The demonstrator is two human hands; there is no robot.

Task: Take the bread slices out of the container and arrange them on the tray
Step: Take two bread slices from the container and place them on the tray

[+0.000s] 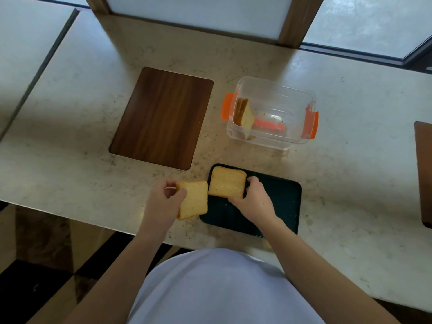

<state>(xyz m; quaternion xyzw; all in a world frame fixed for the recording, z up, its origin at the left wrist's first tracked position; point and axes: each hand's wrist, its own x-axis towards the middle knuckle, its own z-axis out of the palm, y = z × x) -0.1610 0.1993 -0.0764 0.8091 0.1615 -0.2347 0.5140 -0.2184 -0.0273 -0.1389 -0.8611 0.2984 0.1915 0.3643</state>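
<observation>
A dark tray (284, 199) lies near the counter's front edge. My right hand (253, 198) grips one bread slice (226, 182) by its right edge, over the tray's far left corner. My left hand (163, 199) holds a second bread slice (195, 198) just left of the tray, above the counter. Behind the tray stands a clear plastic container (278, 101) with orange clips, lid off. More bread slices (244, 114) stand upright against its left wall.
A dark wooden board (161, 118) lies on the counter left of the container. Another brown board (424, 171) shows at the right edge. The beige stone counter (350, 171) ends just in front of the tray. A window frame runs along the back.
</observation>
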